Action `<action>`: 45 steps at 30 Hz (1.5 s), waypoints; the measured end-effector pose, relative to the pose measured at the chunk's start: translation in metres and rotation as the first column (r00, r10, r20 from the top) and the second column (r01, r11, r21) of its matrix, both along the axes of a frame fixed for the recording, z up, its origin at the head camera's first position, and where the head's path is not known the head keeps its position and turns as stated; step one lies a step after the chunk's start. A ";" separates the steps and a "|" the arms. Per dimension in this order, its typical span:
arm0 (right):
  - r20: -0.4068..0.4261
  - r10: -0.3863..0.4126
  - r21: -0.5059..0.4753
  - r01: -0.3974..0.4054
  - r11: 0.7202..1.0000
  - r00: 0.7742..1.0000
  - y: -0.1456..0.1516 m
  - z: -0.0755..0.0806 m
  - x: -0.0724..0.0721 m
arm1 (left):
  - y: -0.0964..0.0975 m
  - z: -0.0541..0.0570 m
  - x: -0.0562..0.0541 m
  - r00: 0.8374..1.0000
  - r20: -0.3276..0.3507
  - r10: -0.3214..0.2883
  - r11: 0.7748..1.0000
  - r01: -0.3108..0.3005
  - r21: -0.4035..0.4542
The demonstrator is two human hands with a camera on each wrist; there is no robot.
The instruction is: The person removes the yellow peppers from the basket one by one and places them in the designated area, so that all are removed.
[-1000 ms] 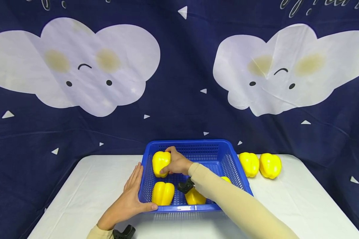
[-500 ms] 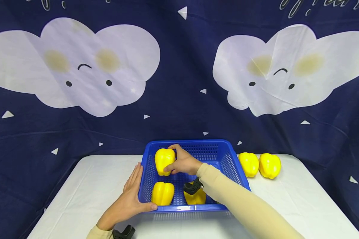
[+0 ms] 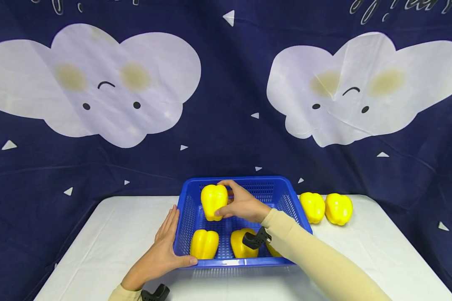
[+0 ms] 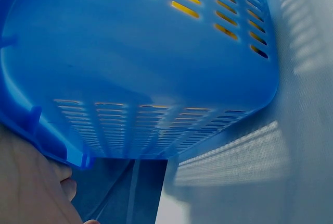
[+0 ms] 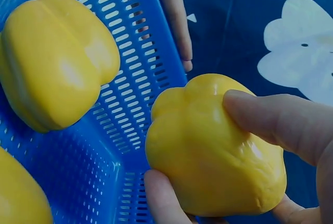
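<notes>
My right hand [image 3: 246, 205] holds a yellow bell pepper [image 3: 214, 201] over the back left part of a blue plastic basket [image 3: 245, 262]. Thumb and fingers clasp the pepper's sides in the right wrist view, its lobed end turned toward the basket wall. Fingers straight, my left hand [image 3: 162, 251] lies along the basket's left side, its thumb on the front rim. In the basket's front row sit a left pepper [image 3: 204, 244], a middle pepper [image 3: 239, 243] partly behind the black wrist camera, and a right pepper [image 3: 273, 250] mostly hidden by the sleeve.
Two more yellow bell peppers [image 3: 312, 207] [image 3: 339, 208] stand side by side on the white table [image 3: 98, 251], just right of the basket. A dark blue cloth [image 3: 229, 142] with cloud prints hangs behind the table's far edge.
My right hand has lifted the pepper slightly and carried it to the right, away from the basket's left wall. The left hand and the basket stay in place.
</notes>
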State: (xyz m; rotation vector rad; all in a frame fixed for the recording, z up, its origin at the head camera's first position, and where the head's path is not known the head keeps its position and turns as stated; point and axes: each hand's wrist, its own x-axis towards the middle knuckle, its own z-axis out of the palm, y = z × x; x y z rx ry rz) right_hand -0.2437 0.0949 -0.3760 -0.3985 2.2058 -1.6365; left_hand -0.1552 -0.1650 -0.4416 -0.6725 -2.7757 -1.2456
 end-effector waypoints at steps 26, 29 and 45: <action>-0.130 -0.088 0.038 0.094 0.995 0.988 0.075 0.013 0.029 | 0.000 -0.003 -0.001 1.000 -0.023 -0.003 1.000 0.003 -0.001; -0.153 -0.089 0.039 0.097 0.995 0.984 0.083 0.016 0.033 | -0.001 -0.003 -0.001 1.000 -0.005 0.007 1.000 -0.007 -0.008; -0.169 -0.134 0.001 0.136 0.991 0.976 0.133 0.015 0.044 | 0.000 -0.003 -0.001 1.000 -0.006 0.003 1.000 -0.003 0.000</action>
